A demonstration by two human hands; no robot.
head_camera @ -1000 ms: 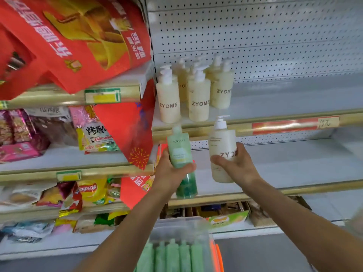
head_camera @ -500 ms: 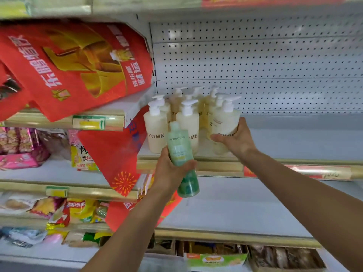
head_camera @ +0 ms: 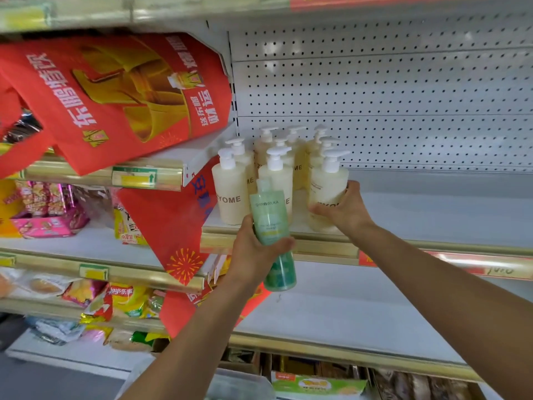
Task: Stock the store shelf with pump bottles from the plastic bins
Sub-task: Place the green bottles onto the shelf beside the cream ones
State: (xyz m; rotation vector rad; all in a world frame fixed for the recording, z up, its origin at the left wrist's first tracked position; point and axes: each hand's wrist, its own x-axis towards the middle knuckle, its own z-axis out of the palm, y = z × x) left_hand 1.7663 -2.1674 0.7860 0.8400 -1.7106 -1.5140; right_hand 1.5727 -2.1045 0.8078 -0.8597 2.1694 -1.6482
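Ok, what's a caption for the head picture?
Right hand grips a cream pump bottle on the shelf; left hand holds a green bottle.

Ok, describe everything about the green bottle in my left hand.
The green bottle is slim translucent plastic, pale mint on top deepening to teal at the base, with a capped neck and a SHIROIRUKA label. The left hand grips its middle, holding it nearly upright in front of the cream pump bottles.

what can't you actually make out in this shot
Head view only:
- cream pump bottle label: partly covered by the right hand.
- green bottle small print: too small; the left hand covers its middle.
- back-row bottles: count hidden by the front bottles.
- price tag writing: blurred.
- plastic bin: cut off by the bottom edge.
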